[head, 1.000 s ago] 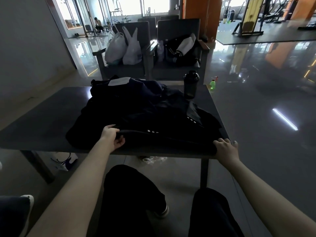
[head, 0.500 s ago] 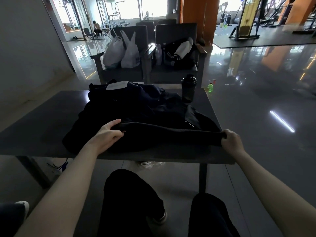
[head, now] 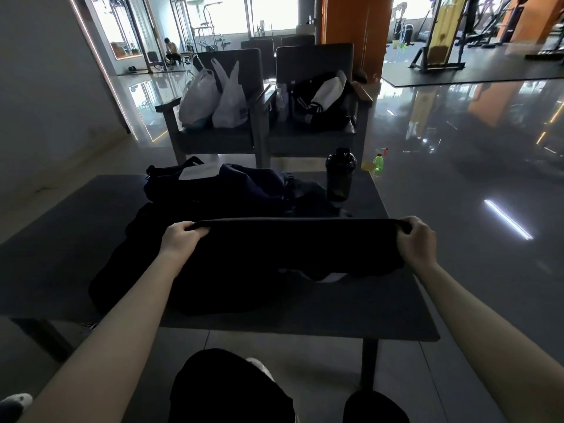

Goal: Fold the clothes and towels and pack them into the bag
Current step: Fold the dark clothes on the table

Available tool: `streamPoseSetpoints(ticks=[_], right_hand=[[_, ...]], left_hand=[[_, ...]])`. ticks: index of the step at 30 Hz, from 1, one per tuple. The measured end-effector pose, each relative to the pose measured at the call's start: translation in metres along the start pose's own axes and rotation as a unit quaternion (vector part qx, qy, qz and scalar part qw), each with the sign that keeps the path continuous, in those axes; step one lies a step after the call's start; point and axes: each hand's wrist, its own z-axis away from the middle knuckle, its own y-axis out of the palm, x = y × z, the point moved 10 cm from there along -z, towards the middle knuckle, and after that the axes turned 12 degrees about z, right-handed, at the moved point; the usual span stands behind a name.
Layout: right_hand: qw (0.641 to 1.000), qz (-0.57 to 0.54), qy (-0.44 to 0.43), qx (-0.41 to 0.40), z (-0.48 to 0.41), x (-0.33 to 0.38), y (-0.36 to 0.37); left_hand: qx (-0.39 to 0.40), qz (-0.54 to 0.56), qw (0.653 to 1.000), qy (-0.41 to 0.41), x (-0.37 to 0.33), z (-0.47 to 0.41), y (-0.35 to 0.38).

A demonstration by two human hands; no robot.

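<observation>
A black garment (head: 293, 248) is stretched taut above the dark table (head: 360, 315). My left hand (head: 181, 241) grips its upper left edge and my right hand (head: 416, 242) grips its upper right edge. Its lower part hangs down onto a heap of dark clothes (head: 134, 264) that spreads to the left. Behind the heap lies a dark navy bag (head: 244, 187) with a pale patch on top. The garment hides the middle of the table.
A black shaker bottle (head: 340, 174) stands at the table's far right. Beyond are two armchairs, one with white plastic bags (head: 213, 99), one with a dark jacket (head: 320, 102). A green bottle (head: 378, 161) stands on the glossy floor. My knees are under the table's near edge.
Both hands have lifted the garment's edge up off the table and away from me, pulling it straight between them. More of the table's near edge now shows.
</observation>
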Motion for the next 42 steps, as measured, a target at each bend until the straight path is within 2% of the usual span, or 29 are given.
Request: streamPoseSetpoints(ticks=[5,13,15,18,21,23,28,31,34,38,42], right_hand=[[1.000,-0.020,0.019,-0.014,-0.042,0.007,0.022],[1.000,-0.001,0.003,-0.016,-0.095,0.022,0.070],[1.000,-0.008,0.016,-0.011,-0.106,0.025,0.081],[0.995,-0.001,0.060,0.079,-0.114,0.020,0.109],[0.967,0.022,0.114,0.227,-0.095,-0.002,0.139],[0.946,0.032,0.132,0.295,-0.077,-0.019,0.146],[0.939,0.041,0.160,0.301,-0.056,-0.042,0.132],[0.956,0.073,0.121,0.256,-0.055,-0.032,0.118],[0.971,0.054,0.103,0.211,-0.058,-0.023,0.098],[0.956,0.063,0.112,0.264,-0.050,-0.026,0.081],[0.938,0.094,0.106,0.316,-0.025,-0.029,0.081]], left_hand=[[-0.049,0.075,0.994,-0.058,0.010,-0.045,0.003],[-0.117,-0.006,0.992,-0.038,0.011,-0.105,0.024],[-0.123,-0.023,0.991,-0.054,0.016,-0.116,0.029],[-0.093,-0.018,0.989,-0.113,0.040,-0.123,0.043],[-0.043,0.068,0.983,-0.166,0.068,-0.112,0.052],[0.001,0.120,0.973,-0.198,0.083,-0.102,0.051],[0.137,0.051,0.964,-0.221,0.080,-0.081,0.056],[0.115,-0.015,0.977,-0.178,0.067,-0.083,0.056],[0.095,-0.017,0.985,-0.146,0.054,-0.081,0.051],[0.128,-0.060,0.979,-0.149,0.052,-0.067,0.032],[0.162,-0.105,0.959,-0.208,0.076,-0.046,0.016]])
